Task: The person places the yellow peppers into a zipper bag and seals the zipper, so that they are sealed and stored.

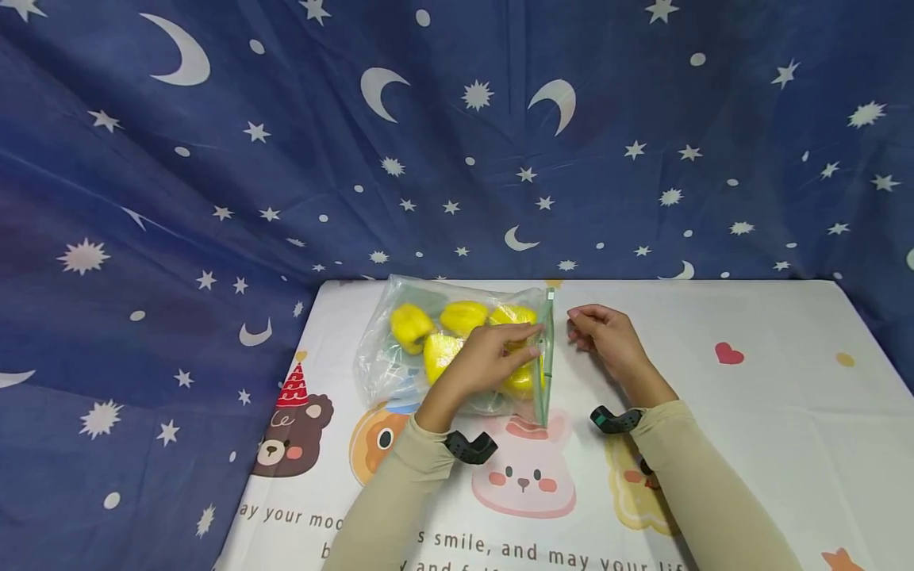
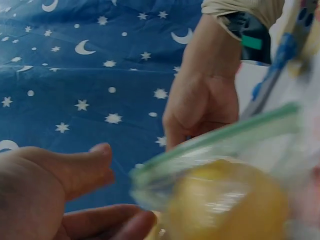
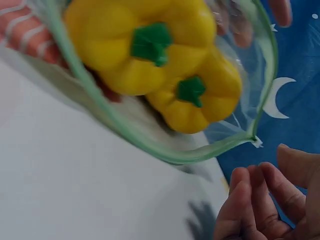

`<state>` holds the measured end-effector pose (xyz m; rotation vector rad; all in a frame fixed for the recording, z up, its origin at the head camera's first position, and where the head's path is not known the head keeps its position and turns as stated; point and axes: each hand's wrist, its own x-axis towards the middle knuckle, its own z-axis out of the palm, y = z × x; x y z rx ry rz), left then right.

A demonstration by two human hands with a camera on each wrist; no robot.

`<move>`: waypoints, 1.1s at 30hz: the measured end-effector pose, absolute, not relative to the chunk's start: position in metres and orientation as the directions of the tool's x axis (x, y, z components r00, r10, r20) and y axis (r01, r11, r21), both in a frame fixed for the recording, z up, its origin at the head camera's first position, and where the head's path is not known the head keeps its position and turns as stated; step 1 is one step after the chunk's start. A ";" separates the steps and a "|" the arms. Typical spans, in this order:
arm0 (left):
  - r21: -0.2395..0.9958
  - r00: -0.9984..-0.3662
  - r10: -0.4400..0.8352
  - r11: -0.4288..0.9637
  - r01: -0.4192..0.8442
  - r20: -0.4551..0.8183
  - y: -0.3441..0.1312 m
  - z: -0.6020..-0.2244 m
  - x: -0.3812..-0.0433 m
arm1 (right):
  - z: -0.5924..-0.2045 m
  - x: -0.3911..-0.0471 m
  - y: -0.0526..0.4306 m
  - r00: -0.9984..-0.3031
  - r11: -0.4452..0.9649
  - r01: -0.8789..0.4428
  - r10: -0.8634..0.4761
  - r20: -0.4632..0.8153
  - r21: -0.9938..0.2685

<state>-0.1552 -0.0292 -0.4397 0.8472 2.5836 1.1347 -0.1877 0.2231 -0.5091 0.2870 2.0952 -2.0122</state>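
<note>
A clear zip bag (image 1: 378, 373) lies on the table with several yellow bell peppers (image 1: 412, 327) inside. Its green zip edge (image 1: 547, 349) faces right, and in the right wrist view the mouth gapes, showing green stems (image 3: 191, 91). A small white slider (image 3: 256, 142) sits at the far end of the zip. My left hand (image 1: 491, 354) reaches over the bag, thumb and fingers apart, fingertips close to the zip edge. Just right of the zip, my right hand (image 1: 609, 337) hovers with loosely curled fingers, thumb near the fingertips and nothing between them.
A white tablecloth (image 1: 778, 468) printed with cartoon animals and lettering covers the table. Dark blue curtain (image 1: 457, 143) with moons and stars hangs behind and along the left side. Each wrist wears a black band (image 1: 471, 448).
</note>
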 end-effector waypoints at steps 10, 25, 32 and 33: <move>0.663 -0.860 0.510 0.639 0.391 0.015 -0.025 -0.407 -0.201 | -0.484 -0.206 0.224 -0.948 0.170 0.309 -0.024 -0.318 -0.936; 0.567 -0.816 0.533 0.752 0.336 -0.224 0.004 -0.421 -0.289 | -0.480 -0.229 0.212 -0.901 0.273 0.398 -0.064 -0.430 -0.876; 0.596 -0.756 0.590 0.726 0.344 -0.283 0.011 -0.440 -0.306 | -0.484 -0.230 0.205 -0.910 0.274 0.390 -0.034 -0.414 -0.879; 0.603 -0.747 0.600 0.718 0.347 -0.285 0.012 -0.442 -0.308 | -0.485 -0.230 0.204 -0.913 0.273 0.385 -0.030 -0.407 -0.882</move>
